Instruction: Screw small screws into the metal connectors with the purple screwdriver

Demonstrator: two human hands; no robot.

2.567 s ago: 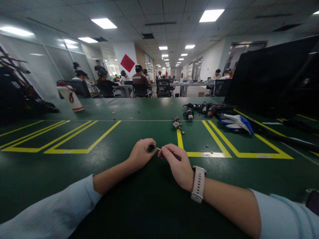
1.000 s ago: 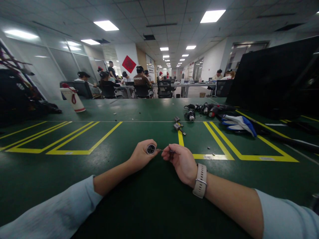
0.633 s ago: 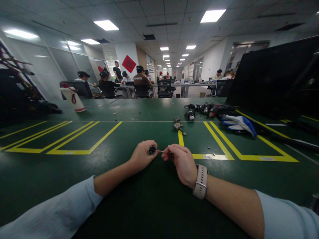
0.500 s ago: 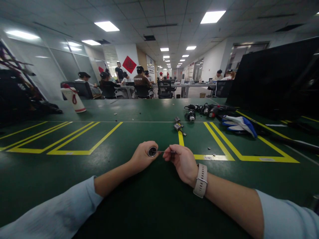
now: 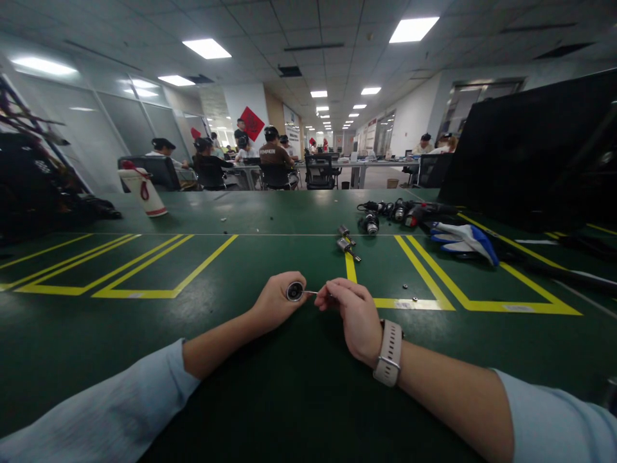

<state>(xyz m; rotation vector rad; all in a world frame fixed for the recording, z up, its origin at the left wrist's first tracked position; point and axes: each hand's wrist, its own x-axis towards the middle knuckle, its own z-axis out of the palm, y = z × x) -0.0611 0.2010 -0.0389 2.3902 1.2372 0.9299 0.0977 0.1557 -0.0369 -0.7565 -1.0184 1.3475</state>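
My left hand [image 5: 274,301] rests on the green table [image 5: 144,334] with its fingers wrapped round a small round metal part [image 5: 294,291], whose open end faces me. My right hand [image 5: 351,315], a pale watch on its wrist, pinches a thin screwdriver [image 5: 313,294] whose tip points into that part. Both forearms lie on the table.
Two small metal cylinders [image 5: 346,241] lie beyond my hands on a yellow line. Power tools [image 5: 385,212] and a blue-and-white glove [image 5: 463,236] sit at the right, beside a large black screen [image 5: 530,148]. A white bottle [image 5: 144,190] stands far left. Several people sit at distant desks.
My right hand has shifted slightly and turned the thin tool against the part. My left hand keeps the part in the same place. A person in the background has walked to the right.
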